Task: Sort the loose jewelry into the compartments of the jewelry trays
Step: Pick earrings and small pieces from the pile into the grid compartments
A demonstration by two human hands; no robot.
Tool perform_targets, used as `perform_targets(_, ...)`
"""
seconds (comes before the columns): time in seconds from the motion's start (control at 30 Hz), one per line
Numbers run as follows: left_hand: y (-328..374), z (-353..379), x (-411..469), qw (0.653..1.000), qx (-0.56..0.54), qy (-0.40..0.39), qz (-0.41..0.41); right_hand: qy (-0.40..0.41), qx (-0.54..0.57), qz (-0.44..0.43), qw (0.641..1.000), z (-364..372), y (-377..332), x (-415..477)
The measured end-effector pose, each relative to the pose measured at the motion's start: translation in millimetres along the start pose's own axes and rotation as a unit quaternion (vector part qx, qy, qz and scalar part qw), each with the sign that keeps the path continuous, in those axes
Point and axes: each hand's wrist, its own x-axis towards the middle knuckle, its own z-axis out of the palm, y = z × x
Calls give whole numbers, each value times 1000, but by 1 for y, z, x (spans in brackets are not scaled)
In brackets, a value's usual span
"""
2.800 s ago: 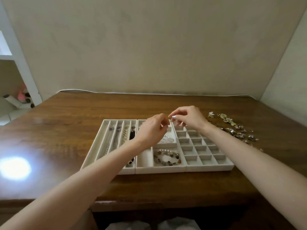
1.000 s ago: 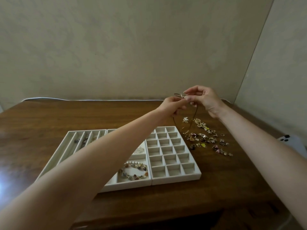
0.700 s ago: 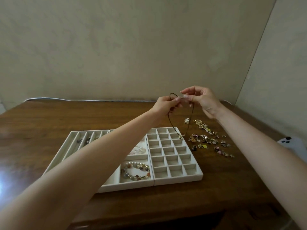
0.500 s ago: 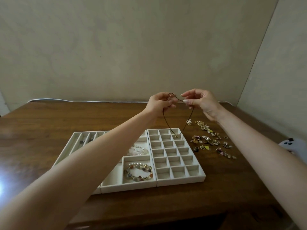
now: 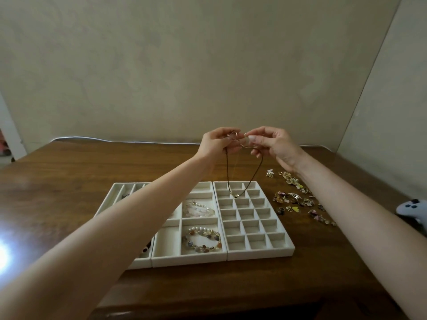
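A thin dark cord necklace [image 5: 227, 172] with a small gold pendant [image 5: 235, 195] hangs in a loop over the grid tray [image 5: 283, 249]. My left hand [image 5: 217, 142] pinches one end and my right hand [image 5: 270, 142] pinches the other, both raised above the table's far side. Three white trays stand side by side: a slotted tray [image 5: 111, 197] at left partly hidden by my left arm, a middle tray [image 5: 166, 256] holding two bead bracelets [image 5: 202, 239], and the grid tray of small empty cells. Loose jewelry [image 5: 295, 199] lies scattered right of the trays.
The wooden table [image 5: 69, 176] meets the wall at the back and a side wall at right. A pale blue soft toy [image 5: 413, 209] sits at the right edge. A bright light glare shows on the table at left. A white cable runs along the back edge.
My hands lifted the necklace from the loose pile at the right and carried it left, over the grid tray. The loop now hangs lower, its pendant close to the cells.
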Motion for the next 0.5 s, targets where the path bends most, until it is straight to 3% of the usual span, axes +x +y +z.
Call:
perform_targets(0.3,7,-2,-7,997,70,-29,15,35,-95,23,995,24,1,7)
perform_targets(0.5,11,-6,-8,997,77,-16,14,38,-83,12,996,26,0,9)
